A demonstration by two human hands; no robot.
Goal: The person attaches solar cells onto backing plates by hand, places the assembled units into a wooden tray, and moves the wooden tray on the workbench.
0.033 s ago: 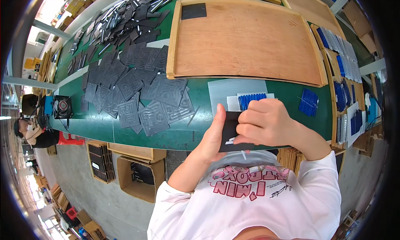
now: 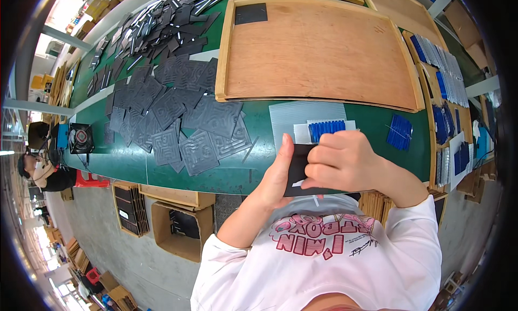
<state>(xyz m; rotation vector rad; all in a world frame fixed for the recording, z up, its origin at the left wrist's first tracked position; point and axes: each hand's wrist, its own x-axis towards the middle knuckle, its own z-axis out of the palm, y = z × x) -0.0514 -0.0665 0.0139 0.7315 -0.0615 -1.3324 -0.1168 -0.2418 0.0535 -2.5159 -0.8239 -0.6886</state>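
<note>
A dark flat panel (image 2: 297,173) is held up at the table's near edge. My left hand (image 2: 274,176) grips its left side, thumb pointing up along the edge. Over the panel's right part, my right hand (image 2: 341,162) is closed, fingers curled. At its thumb a small white strip (image 2: 298,184) shows against the panel. What sits inside the right fingers is hidden. Just beyond the hands, a row of blue strips (image 2: 327,129) lies on white sheets, on top of a grey ribbed sheet (image 2: 286,119).
Patterned black square panels (image 2: 202,151) spread to the left, with smaller black pieces (image 2: 170,27) heaped behind. A shallow wooden tray (image 2: 324,52) holds one black piece. Blue bundles (image 2: 398,133) lie right. A cardboard box (image 2: 183,246) stands on the floor. Another person (image 2: 48,173) is far left.
My right hand has shifted slightly over the panel. Less of the white strip shows by its thumb. My left hand keeps its hold.
</note>
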